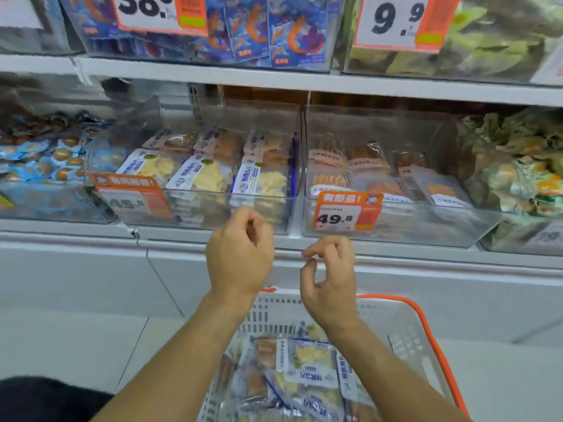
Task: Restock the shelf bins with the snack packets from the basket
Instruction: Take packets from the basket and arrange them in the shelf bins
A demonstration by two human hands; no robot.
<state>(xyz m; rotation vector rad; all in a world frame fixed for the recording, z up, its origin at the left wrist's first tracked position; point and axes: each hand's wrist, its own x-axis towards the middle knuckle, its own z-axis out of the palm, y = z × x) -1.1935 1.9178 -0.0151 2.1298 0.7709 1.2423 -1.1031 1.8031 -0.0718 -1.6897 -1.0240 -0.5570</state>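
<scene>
A white basket (pixel 405 327) with orange handles sits low in front of me, holding several blue-and-white snack packets (pixel 307 370). On the middle shelf, a clear bin (pixel 213 208) holds rows of the same packets (pixel 207 178). My left hand (pixel 240 254) hovers just before that bin's front wall, fingers loosely curled, holding nothing. Slightly lower and to the right, my right hand (pixel 329 275) hangs above the basket with curved fingers, also empty.
A second clear bin (pixel 396 229) with orange-labelled packets stands to the right, tagged 49.8 (pixel 347 211). Egg snacks (pixel 45 159) fill the left bin and green packets (pixel 518 172) the far right. An upper shelf (pixel 274 77) overhangs the bins.
</scene>
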